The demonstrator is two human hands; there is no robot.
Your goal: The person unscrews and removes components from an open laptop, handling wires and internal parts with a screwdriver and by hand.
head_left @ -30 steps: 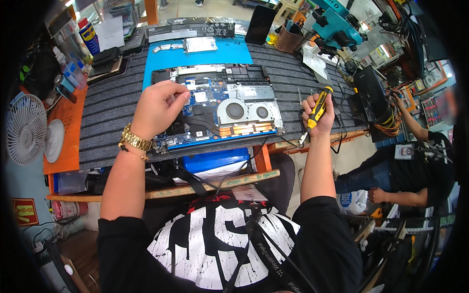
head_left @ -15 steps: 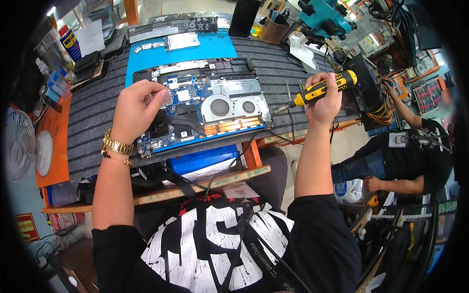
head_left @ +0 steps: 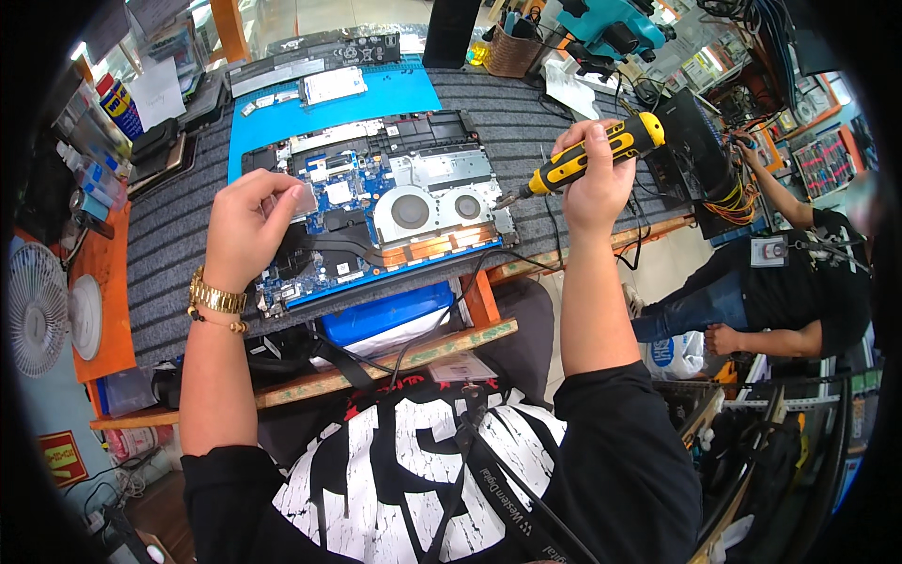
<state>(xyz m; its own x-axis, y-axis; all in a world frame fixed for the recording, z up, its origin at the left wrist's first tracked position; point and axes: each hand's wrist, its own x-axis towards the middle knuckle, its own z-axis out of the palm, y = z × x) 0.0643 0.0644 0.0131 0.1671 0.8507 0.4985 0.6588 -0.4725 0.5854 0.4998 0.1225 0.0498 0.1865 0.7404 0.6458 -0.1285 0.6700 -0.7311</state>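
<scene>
While your right hand [head_left: 590,179] is swinging the yellow-and-black screwdriver [head_left: 594,153] from upright to level, fist closed round its handle, tip nearing the opened laptop [head_left: 376,211] on the grey mat [head_left: 169,254], you are likely lining up a screw. Your left hand [head_left: 246,230] is pinching something small and pale over the board; your fingers are hiding what it is.

Red-yellow sign [head_left: 58,458] low left, blue-yellow spray can [head_left: 120,105] — far left

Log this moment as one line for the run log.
left hand: pinching small silver part over open laptop | right hand: gripping yellow-black screwdriver, raised beside laptop
</scene>
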